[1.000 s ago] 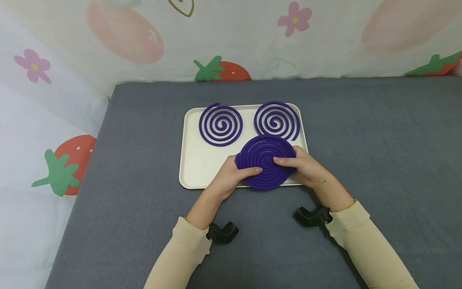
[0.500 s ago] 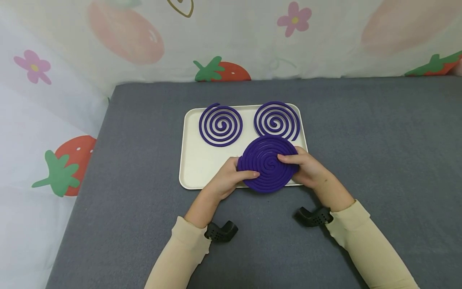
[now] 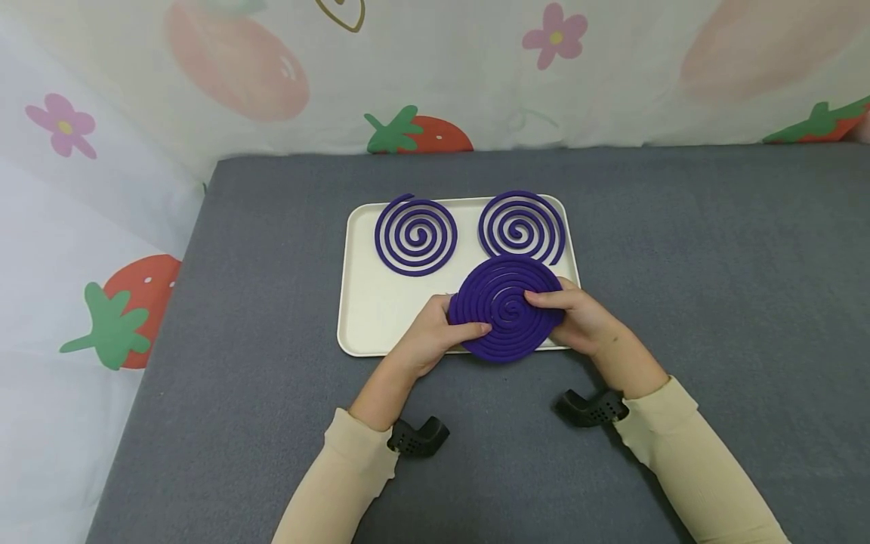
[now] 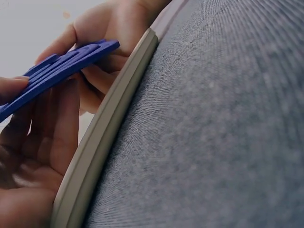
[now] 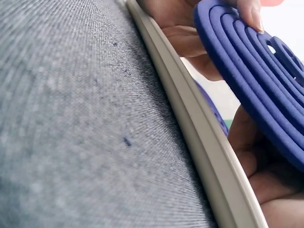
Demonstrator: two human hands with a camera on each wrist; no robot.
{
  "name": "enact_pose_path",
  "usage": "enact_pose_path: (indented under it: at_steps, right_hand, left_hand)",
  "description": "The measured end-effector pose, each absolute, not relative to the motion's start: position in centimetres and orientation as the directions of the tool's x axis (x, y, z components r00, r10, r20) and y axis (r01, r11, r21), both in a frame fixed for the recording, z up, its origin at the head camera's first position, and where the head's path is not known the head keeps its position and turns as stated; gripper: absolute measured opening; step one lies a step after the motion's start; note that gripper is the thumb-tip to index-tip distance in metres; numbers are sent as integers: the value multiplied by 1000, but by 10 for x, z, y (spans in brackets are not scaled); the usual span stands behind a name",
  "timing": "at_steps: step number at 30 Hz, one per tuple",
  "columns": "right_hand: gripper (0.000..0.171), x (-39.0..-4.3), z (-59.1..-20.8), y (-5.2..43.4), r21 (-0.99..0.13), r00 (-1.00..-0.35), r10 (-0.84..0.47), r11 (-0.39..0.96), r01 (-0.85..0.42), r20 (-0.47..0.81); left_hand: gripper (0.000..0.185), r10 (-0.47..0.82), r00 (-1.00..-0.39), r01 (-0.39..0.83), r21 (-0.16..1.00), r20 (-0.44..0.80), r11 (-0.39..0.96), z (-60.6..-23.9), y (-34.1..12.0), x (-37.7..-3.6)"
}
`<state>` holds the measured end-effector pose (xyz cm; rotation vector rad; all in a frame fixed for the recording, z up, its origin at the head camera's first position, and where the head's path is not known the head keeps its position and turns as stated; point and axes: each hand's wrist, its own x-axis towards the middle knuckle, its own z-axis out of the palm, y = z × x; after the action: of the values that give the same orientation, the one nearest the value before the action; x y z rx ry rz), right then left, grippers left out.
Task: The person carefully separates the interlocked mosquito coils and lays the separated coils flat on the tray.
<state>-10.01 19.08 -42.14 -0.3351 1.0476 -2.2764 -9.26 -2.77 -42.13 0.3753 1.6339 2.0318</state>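
Here the left hand point(image 3: 427, 338) is pinching the left rim of a dense purple coil disc point(image 3: 506, 306), thumb lying over the outer rings and fingers curled underneath, while the right hand point(image 3: 579, 317) is pinching the opposite side with its thumb reaching toward the centre. The disc is hanging slightly tilted just above the near edge of the cream tray point(image 3: 370, 302), which is sitting on the grey desk point(image 3: 680, 249). Farther back on the tray, two separated spirals, one at the left point(image 3: 415, 235) and one at the right point(image 3: 521, 227), are lying flat. The thin rings are looking brittle, so uneven pressure or twisting from either grip is likely risking a snap, and fragments could be dropping onto the spirals behind.
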Motion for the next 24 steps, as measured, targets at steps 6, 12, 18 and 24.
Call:
enact_pose_path:
  at_steps: [6,12,18,24]
  right_hand:
    - [24,-100,-422,190,-774,-779,-626,-484,408,-19]
    - [25,-100,-421,190,-779,-785,-619,-479,405,-28]
    - [24,-99,-420,189,-778,-795,-605,-480,405,-40]
    - [22,-98,-421,189,-790,-804,-591,-461,405,-67]
  left_hand:
    - [35,486,-870,-143,987,-89,-76,-421,-26,-91]
    - [35,458,-884,-127,991,-96,-37,-422,-25,-92]
    - [35,449,-887,-151,987,-107,-63,-421,-24,-92]
    - [37,471,-873,-168,985,-128,-43,-418,-24,-92]
